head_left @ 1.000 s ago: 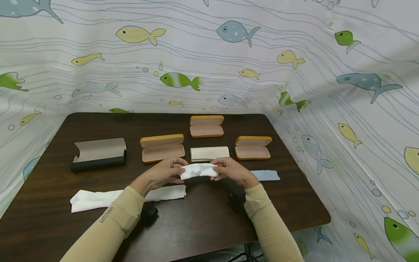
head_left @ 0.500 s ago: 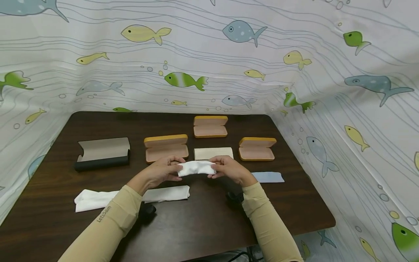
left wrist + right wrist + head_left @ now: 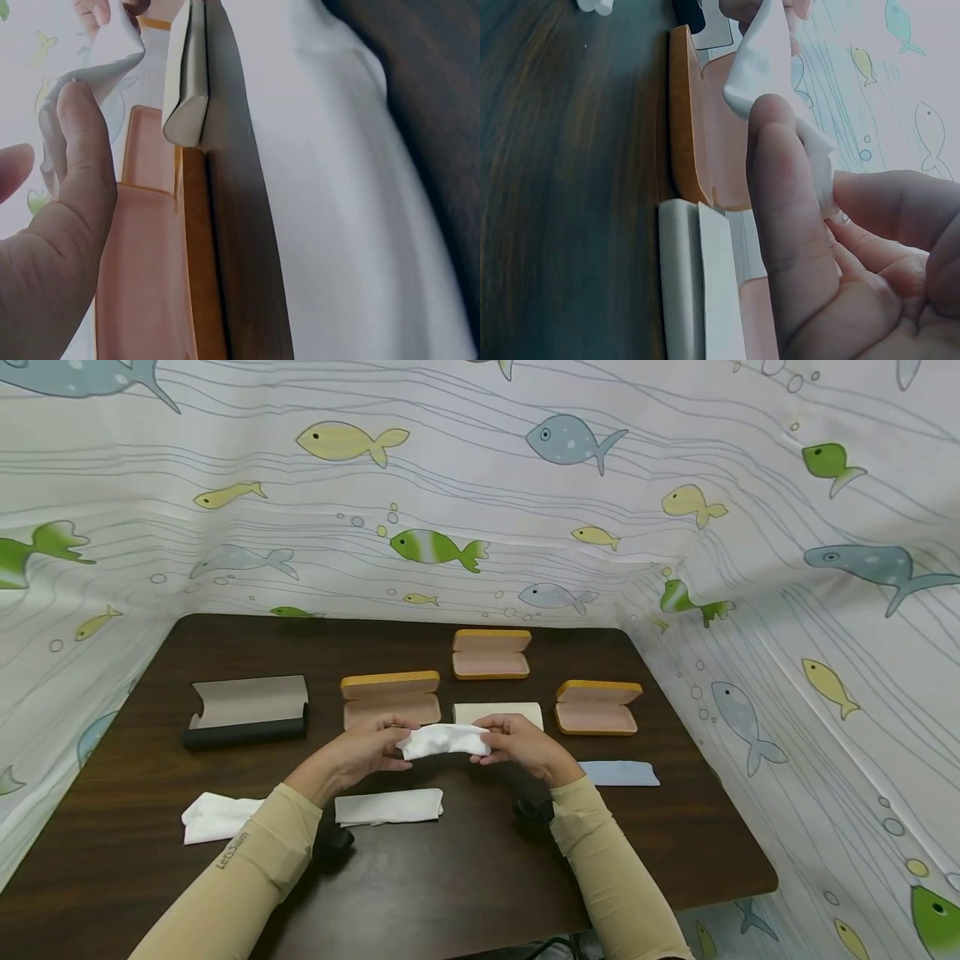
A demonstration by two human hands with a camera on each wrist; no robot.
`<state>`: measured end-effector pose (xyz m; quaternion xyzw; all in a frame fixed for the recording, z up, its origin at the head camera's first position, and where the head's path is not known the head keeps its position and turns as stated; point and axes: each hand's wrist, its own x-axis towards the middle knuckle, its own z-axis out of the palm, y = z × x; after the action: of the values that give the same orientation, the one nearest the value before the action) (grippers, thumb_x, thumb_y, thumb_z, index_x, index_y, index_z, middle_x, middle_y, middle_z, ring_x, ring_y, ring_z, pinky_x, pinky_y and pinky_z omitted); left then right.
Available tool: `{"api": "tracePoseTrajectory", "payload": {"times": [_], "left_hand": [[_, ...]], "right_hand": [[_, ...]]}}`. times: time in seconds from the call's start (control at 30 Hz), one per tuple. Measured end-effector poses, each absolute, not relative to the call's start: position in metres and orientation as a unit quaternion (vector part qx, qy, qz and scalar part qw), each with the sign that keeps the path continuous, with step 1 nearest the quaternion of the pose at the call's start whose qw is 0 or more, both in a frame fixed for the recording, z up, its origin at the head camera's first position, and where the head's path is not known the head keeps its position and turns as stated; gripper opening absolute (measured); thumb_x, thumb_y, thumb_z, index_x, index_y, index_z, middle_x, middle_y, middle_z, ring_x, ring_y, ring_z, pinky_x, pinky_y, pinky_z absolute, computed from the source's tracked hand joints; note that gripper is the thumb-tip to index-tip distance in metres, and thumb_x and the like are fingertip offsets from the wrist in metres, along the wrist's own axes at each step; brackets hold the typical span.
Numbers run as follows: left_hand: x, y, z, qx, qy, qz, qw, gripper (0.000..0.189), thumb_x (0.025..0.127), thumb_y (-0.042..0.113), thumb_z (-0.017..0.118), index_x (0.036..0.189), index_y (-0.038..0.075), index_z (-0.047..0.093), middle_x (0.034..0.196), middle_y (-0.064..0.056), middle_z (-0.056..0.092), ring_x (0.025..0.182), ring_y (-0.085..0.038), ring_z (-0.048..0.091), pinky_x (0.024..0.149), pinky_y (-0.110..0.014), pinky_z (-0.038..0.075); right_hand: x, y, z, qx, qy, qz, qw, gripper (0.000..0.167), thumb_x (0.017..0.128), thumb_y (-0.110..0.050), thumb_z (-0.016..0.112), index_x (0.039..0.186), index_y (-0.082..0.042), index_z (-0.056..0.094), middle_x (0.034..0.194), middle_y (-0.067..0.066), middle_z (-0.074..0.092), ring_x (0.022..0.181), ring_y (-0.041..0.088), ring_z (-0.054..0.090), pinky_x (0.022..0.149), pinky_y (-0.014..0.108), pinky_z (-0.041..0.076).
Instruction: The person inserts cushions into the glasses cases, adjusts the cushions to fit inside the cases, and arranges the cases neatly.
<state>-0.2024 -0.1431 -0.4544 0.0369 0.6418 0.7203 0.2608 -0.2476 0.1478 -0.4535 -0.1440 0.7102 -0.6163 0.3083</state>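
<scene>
Both hands hold a small folded white cloth [image 3: 445, 741] by its two ends above the middle of the table. My left hand [image 3: 365, 747] pinches the left end between thumb and fingers, and my right hand [image 3: 522, 746] pinches the right end. The cloth bends and twists slightly between them, as the right wrist view shows with the cloth [image 3: 761, 71]. Below the left hand, a white cloth strip [image 3: 390, 807] lies on the table. More white cloth [image 3: 217, 817] shows on the other side of the left forearm, which hides what lies between.
Three open orange glasses cases [image 3: 392, 693] with pink lining stand farther back. A closed cream case [image 3: 495, 712] sits just behind the hands. An open dark case [image 3: 247, 712] is at left, a light blue cloth [image 3: 621, 773] at right. A fish-patterned curtain encloses the table [image 3: 480, 877].
The head view has turned a little left. Both hands, still pinching the white cloth, have shifted slightly left and farther from the body over the table.
</scene>
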Motion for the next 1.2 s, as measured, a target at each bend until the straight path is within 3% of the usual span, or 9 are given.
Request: {"api": "tracePoseTrajectory", "payload": {"times": [0.23, 0.6, 1.0, 1.2], "left_hand": [[-0.203, -0.15, -0.453, 0.038, 0.639, 0.725, 0.254, 0.037, 0.11, 0.015, 0.044, 0.141, -0.006, 0.042, 0.11, -0.007, 0.055, 0.094, -0.017, 0.059, 0.098, -0.045, 0.053], [-0.203, -0.162, -0.445, 0.018, 0.63, 0.742, 0.23, 0.034, 0.109, 0.017, 0.047, 0.137, -0.003, 0.047, 0.103, -0.002, 0.047, 0.079, -0.011, 0.049, 0.094, -0.041, 0.054], [-0.199, -0.175, -0.449, 0.01, 0.622, 0.753, 0.217, 0.03, 0.109, 0.018, 0.048, 0.134, 0.002, 0.049, 0.105, -0.003, 0.044, 0.082, -0.011, 0.049, 0.093, -0.039, 0.054], [-0.197, -0.181, -0.449, 0.008, 0.618, 0.757, 0.212, 0.029, 0.109, 0.02, 0.049, 0.133, 0.004, 0.051, 0.107, -0.004, 0.044, 0.087, -0.013, 0.05, 0.091, -0.036, 0.055]], "right_hand": [[-0.249, 0.142, -0.451, -0.142, 0.7, -0.622, 0.321, 0.036, 0.107, -0.004, 0.05, 0.141, 0.01, 0.051, 0.121, 0.024, 0.06, 0.089, 0.02, 0.072, 0.08, 0.028, 0.06], [-0.26, 0.13, -0.449, -0.152, 0.691, -0.629, 0.323, 0.038, 0.107, -0.002, 0.049, 0.143, 0.01, 0.048, 0.124, 0.025, 0.058, 0.089, 0.021, 0.072, 0.08, 0.028, 0.06], [-0.266, 0.119, -0.452, -0.141, 0.669, -0.646, 0.339, 0.048, 0.107, -0.001, 0.047, 0.151, 0.012, 0.033, 0.136, 0.031, 0.048, 0.088, 0.019, 0.072, 0.08, 0.026, 0.059], [-0.267, 0.116, -0.451, -0.136, 0.672, -0.646, 0.336, 0.045, 0.107, -0.001, 0.047, 0.15, 0.012, 0.037, 0.134, 0.03, 0.049, 0.087, 0.019, 0.072, 0.08, 0.026, 0.059]]}}
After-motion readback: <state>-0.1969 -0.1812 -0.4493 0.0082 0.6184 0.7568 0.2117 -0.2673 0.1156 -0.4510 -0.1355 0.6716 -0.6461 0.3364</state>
